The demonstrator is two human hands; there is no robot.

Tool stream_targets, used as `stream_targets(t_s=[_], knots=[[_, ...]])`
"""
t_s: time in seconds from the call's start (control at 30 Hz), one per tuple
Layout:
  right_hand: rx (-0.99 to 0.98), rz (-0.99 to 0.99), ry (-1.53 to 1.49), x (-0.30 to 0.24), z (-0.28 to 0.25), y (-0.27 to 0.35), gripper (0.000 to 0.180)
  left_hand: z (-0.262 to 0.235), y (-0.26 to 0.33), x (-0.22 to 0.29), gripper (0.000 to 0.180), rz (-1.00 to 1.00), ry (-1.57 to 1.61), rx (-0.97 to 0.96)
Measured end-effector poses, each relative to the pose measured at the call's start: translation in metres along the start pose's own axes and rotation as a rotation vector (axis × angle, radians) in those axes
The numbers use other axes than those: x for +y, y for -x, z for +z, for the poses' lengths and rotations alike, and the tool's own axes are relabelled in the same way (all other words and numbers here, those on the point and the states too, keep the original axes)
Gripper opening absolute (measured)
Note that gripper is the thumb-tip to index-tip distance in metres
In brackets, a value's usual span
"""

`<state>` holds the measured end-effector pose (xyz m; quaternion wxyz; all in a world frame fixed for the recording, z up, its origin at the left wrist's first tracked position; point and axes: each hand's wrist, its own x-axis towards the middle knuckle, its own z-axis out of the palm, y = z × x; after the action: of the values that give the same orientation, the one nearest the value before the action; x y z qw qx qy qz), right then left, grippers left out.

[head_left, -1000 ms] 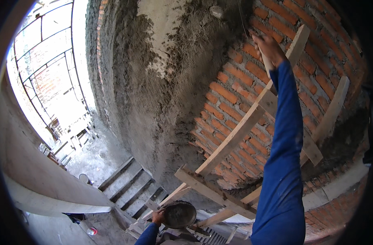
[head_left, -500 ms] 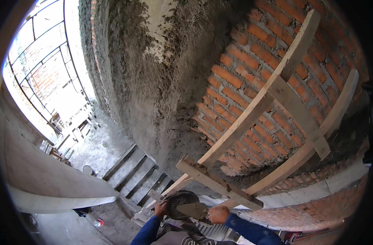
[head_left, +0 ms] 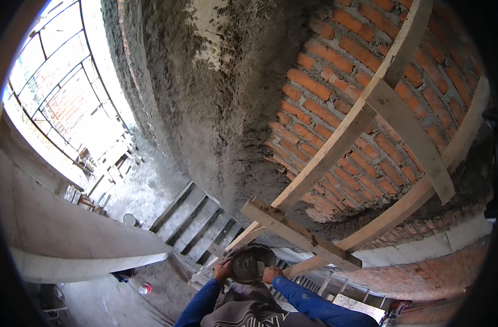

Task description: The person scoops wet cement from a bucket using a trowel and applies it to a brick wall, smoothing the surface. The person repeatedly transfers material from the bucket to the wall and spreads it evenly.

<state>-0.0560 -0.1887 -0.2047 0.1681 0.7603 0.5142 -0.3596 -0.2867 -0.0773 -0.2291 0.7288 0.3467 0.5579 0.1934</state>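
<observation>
My left hand (head_left: 222, 270) is closed on the left rim of a round, dark mortar pan (head_left: 237, 271), held in front of my body. Grey wet mortar (head_left: 253, 255) lies in it. At the pan's right side, my right hand (head_left: 270, 274) is closed round the handle of a trowel (head_left: 261, 267); the handle is hidden by the fingers. Its blade is down in the pan and only partly shows. Ahead rises a brick wall (head_left: 336, 98), bare on the right, with rough grey render (head_left: 200, 120) covering its left part.
A wooden ladder-like frame (head_left: 330, 155) leans across the wall, its lower crosspiece (head_left: 300, 231) close above the pan. Concrete stairs (head_left: 197, 220) descend at left. A bucket (head_left: 130, 219) stands by the lower landing, a red-and-white can (head_left: 145, 289) below a pale curved ledge (head_left: 96, 267).
The trowel has gone from lying across the pan's right edge into the pan, and my right hand has drawn in to the left. The view has shifted slightly.
</observation>
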Motion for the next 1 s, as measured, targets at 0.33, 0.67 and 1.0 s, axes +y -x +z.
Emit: stream_targets(t_s=[0.33, 0.67, 1.0], knots=[[-0.060, 0.036, -0.213, 0.037, 0.013, 0.017, 0.047, 0.002, 0.011, 0.010, 0.029, -0.070, -0.009, 0.006], [0.224, -0.053, -0.267, 0.049, -0.018, 0.069, 0.039, 0.003, 0.015, 0.024, 0.028, -0.087, 0.009, 0.001], [0.148, -0.286, -0.163, 0.008, -0.234, 0.203, 0.042, 0.004, 0.007, 0.010, 0.027, -0.066, 0.125, 0.031]])
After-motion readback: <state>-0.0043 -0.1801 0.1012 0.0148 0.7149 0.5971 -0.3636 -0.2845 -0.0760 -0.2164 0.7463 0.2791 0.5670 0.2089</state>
